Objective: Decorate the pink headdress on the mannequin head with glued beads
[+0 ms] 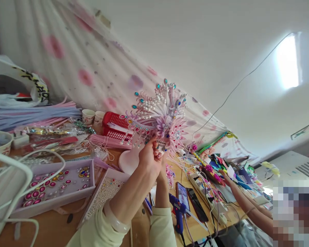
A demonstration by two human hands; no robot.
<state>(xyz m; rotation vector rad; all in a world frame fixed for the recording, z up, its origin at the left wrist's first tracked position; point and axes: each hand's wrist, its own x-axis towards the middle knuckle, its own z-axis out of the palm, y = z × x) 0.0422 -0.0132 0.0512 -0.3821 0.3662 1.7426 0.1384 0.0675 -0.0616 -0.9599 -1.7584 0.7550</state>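
Observation:
A pink and white beaded headdress (154, 113) with pearl sprays, teal and red gems and fabric flowers is raised in front of me above the table. My left hand (149, 155) has its fingers closed on the lower edge, below the flowers. My right hand (163, 164) is up against the left one under the pink flower, closed at the headdress's base; most of its fingers are hidden. Below on the table are a white tray of small pearls (106, 188) and a pale box with red gems (56, 197).
A red plastic basket (113, 120) and paper cups (88, 116) stand behind. To the right lie a blue glue gun (179, 212), phones (182, 195) and a power strip (208, 193) with cables. Another person's arm (243, 202) reaches in at the right. White cords loop at left.

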